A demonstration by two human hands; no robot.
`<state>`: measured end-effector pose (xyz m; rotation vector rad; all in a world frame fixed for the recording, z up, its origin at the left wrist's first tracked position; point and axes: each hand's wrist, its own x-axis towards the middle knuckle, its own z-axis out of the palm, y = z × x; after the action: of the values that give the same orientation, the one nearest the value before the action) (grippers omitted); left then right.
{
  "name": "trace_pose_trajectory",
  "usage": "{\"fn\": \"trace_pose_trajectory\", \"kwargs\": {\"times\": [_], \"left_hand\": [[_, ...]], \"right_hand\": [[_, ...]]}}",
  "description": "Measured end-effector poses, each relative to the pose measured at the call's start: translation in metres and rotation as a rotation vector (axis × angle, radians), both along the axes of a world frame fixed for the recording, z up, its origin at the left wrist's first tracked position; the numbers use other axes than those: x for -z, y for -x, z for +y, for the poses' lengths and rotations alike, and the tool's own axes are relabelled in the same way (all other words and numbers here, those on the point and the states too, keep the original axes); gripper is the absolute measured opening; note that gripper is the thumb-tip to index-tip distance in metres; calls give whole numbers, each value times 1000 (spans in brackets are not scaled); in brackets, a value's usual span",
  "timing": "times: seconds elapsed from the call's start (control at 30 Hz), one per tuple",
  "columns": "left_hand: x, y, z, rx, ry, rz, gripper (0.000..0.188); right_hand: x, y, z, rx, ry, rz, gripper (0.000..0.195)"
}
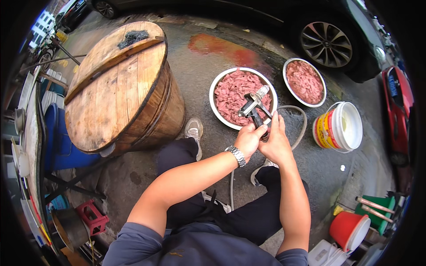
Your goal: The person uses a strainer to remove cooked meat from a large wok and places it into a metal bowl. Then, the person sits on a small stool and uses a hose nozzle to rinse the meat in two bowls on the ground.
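Note:
My left hand [249, 141] grips the black handle of a metal and black tool [255, 104], perhaps a spray gun or torch; its exact kind I cannot tell. My right hand [276, 144] lies against the same handle from the right, its fingers extended and its hold partly hidden. The tool's head is above a round metal basin [214, 109] of raw sliced meat [233, 93]. Another metal basin [285, 78] with meat [304, 81] stands on the ground farther right. A grey hose [304, 121] curves beside my right hand.
A large wooden tub [156, 116] with a plank lid [116, 89] stands left, a dark scouring pad [133, 38] on top. A white bucket [352, 126] is at right. Red [347, 229] and green [374, 212] buckets stand lower right. A parked car [359, 40] borders the far side.

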<state>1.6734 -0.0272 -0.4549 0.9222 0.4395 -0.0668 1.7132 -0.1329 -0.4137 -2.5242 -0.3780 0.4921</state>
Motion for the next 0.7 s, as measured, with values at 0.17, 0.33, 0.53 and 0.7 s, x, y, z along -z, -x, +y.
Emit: {"fn": "trace_pose_trajectory", "kwargs": {"times": [0.17,0.33,0.53,0.7], "left_hand": [[6,4,-11,111,-142,-100,31],[-2,26,-24,149,-657,-300,61],[-3,41,-3,431,-836,-224,47],[14,28,-3,439,-925,-268,43]], "right_hand": [[13,8,-6,15,-31,-190,83],[22,-6,-56,206,-59,-382,76],[20,-51,-240,145,126,-127,44],[-49,-20,-381,32,819,-92,45]]}}
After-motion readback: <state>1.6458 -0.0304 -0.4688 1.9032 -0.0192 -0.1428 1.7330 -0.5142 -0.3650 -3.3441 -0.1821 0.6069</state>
